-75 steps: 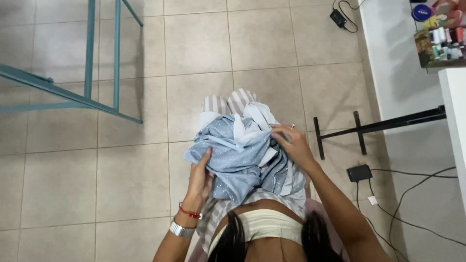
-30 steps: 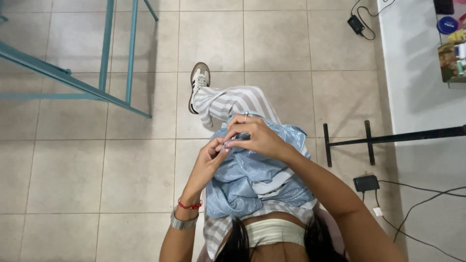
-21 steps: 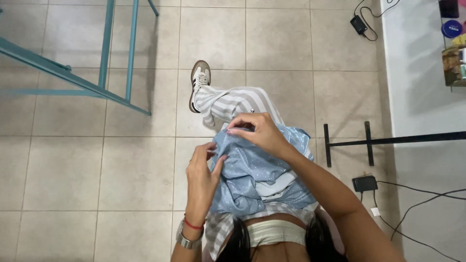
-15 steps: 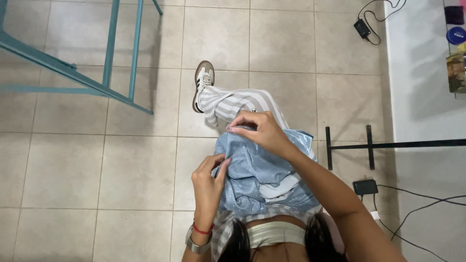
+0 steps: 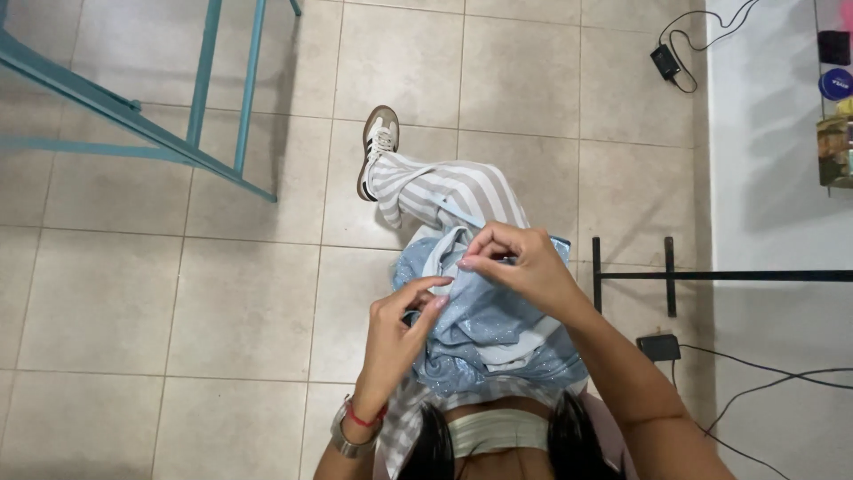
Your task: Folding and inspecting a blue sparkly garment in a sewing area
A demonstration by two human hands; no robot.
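Observation:
A bunched light blue garment [image 5: 498, 333] with pale trim lies on my lap over striped grey and white trousers [image 5: 444, 191]. My right hand [image 5: 520, 262] pinches the garment's upper edge between thumb and fingers. My left hand [image 5: 400, 324] grips the cloth just below and to the left, fingertips curled onto a fold. The two hands sit close together, a few centimetres apart. A red string and a silver bracelet circle my left wrist.
My foot in a white and brown sneaker [image 5: 377, 151] rests on the beige tiled floor. A teal metal frame [image 5: 191, 142] stands at upper left. A black stand base [image 5: 675, 276], a black adapter [image 5: 657, 347] with cables and a white table edge [image 5: 773, 133] lie to the right.
The garment went from spread over my lap to gathered up. Both hands rose to its top edge, then my left hand slid down and left along the cloth.

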